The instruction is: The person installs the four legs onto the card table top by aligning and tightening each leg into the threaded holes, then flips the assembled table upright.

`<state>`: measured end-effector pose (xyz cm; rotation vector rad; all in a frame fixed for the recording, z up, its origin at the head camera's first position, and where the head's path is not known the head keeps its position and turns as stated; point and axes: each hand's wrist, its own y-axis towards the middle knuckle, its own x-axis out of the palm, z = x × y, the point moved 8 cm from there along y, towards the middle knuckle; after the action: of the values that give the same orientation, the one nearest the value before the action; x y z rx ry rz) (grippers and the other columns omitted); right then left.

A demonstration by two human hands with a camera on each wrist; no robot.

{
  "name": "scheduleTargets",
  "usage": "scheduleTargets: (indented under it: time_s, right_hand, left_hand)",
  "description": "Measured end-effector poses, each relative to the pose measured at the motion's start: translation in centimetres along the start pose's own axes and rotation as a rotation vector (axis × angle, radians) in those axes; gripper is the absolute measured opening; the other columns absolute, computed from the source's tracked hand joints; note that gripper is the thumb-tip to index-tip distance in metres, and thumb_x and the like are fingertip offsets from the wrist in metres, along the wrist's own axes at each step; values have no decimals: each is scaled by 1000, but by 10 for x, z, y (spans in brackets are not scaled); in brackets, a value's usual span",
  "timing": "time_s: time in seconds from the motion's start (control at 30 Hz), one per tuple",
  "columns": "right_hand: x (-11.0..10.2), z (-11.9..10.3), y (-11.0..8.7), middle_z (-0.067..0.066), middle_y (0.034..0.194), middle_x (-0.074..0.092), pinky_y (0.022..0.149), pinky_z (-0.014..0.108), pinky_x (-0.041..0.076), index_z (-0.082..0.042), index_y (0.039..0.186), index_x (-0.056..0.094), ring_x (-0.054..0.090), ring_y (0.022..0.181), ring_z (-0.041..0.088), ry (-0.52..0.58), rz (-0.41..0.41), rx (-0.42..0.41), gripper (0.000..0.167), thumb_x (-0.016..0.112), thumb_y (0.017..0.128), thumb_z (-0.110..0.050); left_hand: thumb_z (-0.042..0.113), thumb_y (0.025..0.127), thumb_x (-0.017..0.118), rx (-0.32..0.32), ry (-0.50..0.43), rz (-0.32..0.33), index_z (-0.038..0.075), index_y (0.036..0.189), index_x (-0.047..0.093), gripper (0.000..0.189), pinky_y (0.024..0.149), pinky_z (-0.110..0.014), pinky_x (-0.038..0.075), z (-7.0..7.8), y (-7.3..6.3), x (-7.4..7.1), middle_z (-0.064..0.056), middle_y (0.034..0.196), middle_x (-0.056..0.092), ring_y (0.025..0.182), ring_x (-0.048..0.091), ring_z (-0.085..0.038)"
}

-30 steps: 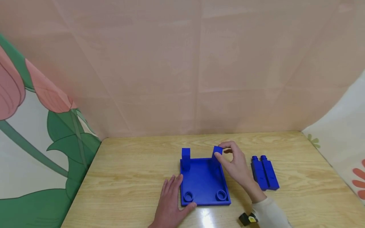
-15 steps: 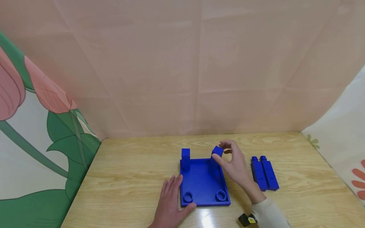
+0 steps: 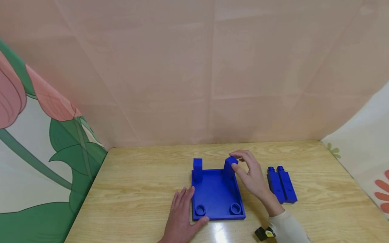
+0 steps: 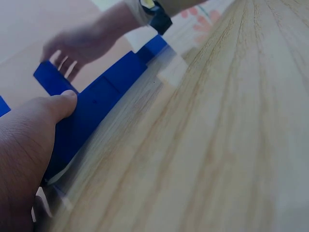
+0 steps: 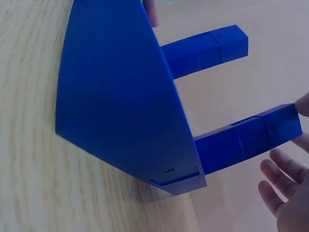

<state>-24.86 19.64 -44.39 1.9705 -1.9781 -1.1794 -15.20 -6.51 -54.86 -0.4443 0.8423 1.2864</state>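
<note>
A blue square tabletop point(image 3: 215, 199) with a raised rim lies underside up. My right hand point(image 3: 252, 179) pinches the upper end of the table leg point(image 3: 228, 173) at its back right corner, thumb on the near side and a finger behind. That leg stands upright, turned at an angle to the rim. Another table leg point(image 3: 198, 170) stands upright at the back left corner. My left hand point(image 3: 182, 216) rests against the tabletop's front left corner, fingers nearly straight along the left side. Its thumb point(image 4: 67, 101) lies over the front rim.
Two loose blue table legs point(image 3: 282, 185) with narrow round ends lie side by side, right of the tabletop. Round sockets point(image 3: 235, 208) show at both front corners. A pink cloth point(image 3: 209, 101) hangs behind the wooden table point(image 3: 136, 189).
The back right leg has turned about its upright axis in my right hand. The right thumb and fingers have shifted around its top. My left hand and the tabletop stay put.
</note>
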Motion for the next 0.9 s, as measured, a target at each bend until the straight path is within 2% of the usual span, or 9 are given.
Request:
scheduleTargets:
  time_s: [0.13, 0.27, 0.4, 0.5, 0.67, 0.77, 0.9]
  right_hand:
    - [-1, -1, 0, 7, 127, 72, 97, 26, 51, -9, 130, 74, 62, 114, 16, -12, 26, 18, 33, 77, 99, 2]
    - [-1, -3, 1, 8, 123, 73, 95, 22, 51, -7, 124, 73, 63, 111, 16, -22, 61, 27, 29, 81, 97, 1]
    - [1, -1, 0, 9, 121, 74, 93, 23, 51, -5, 119, 73, 63, 109, 15, -33, 89, 52, 27, 83, 95, 0]
    - [2, 2, -1, 10, 121, 75, 93, 21, 51, -3, 118, 71, 63, 109, 16, -60, 98, 68, 27, 84, 94, -1]
    - [3, 0, -3, 13, 117, 74, 92, 20, 49, 1, 117, 69, 64, 110, 21, -124, 119, 41, 31, 86, 91, -2]
    - [3, -2, -3, 13, 116, 73, 91, 20, 48, 1, 116, 68, 64, 109, 23, -146, 135, 20, 31, 86, 90, -1]
    - [2, -1, -3, 14, 116, 73, 90, 19, 50, 2, 115, 69, 65, 109, 25, -138, 139, 30, 31, 87, 90, 0]
  left_hand:
    - [75, 97, 69, 44, 29, 46, 12, 172, 39, 102, 133, -18, -10, 2, -1, -2, -8, 174, 46, 163, 37, -38]
    - [74, 97, 70, 76, 47, 82, 11, 171, 41, 101, 133, -18, -9, 3, -2, -3, -9, 172, 49, 161, 40, -38]
    - [74, 97, 71, 81, 39, 84, 11, 171, 41, 101, 133, -18, -9, 3, -2, -3, -9, 172, 49, 161, 41, -39]
    - [74, 97, 71, 60, 20, 64, 12, 172, 40, 102, 132, -16, -10, 2, -2, -3, -9, 173, 48, 162, 39, -39]
    - [74, 96, 72, 30, -4, 45, 12, 171, 41, 103, 131, -14, -12, 2, -1, -3, -9, 173, 48, 163, 37, -39]
    - [73, 96, 72, 33, 3, 51, 11, 170, 42, 102, 133, -18, -8, 3, -1, -4, -9, 172, 49, 163, 38, -39]
    - [73, 95, 73, 11, -8, 31, 12, 171, 41, 103, 138, -37, 5, 2, 0, -3, -9, 173, 47, 164, 35, -37]
